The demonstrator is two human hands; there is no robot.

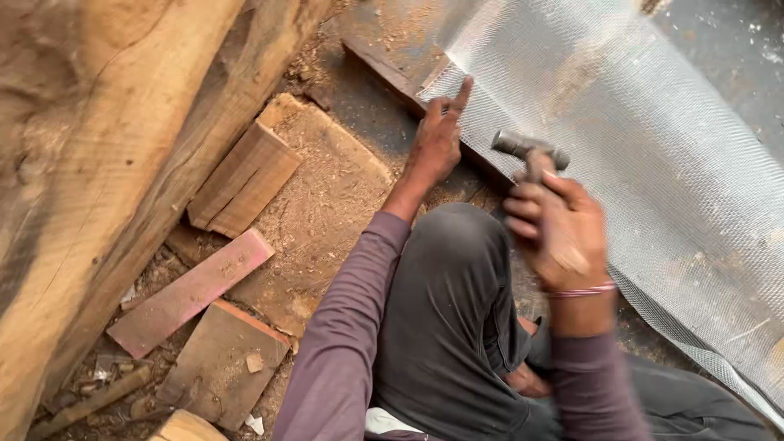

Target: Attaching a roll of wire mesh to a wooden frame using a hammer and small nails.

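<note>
Head view: right hand (pixel 562 233) grips hammer (pixel 531 151) w/ fist closed; left hand (pixel 437 143), fingers pinched, on wire mesh (pixel 653 147) edge.

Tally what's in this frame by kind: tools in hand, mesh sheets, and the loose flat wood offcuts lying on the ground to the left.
Hammer, gripped in the right hand: 1
Wire mesh sheet, with the left hand pressing at its edge: 1
Loose flat wood offcuts: 3, namely a pale block, a pinkish strip and a brown board
Total: 5
</note>
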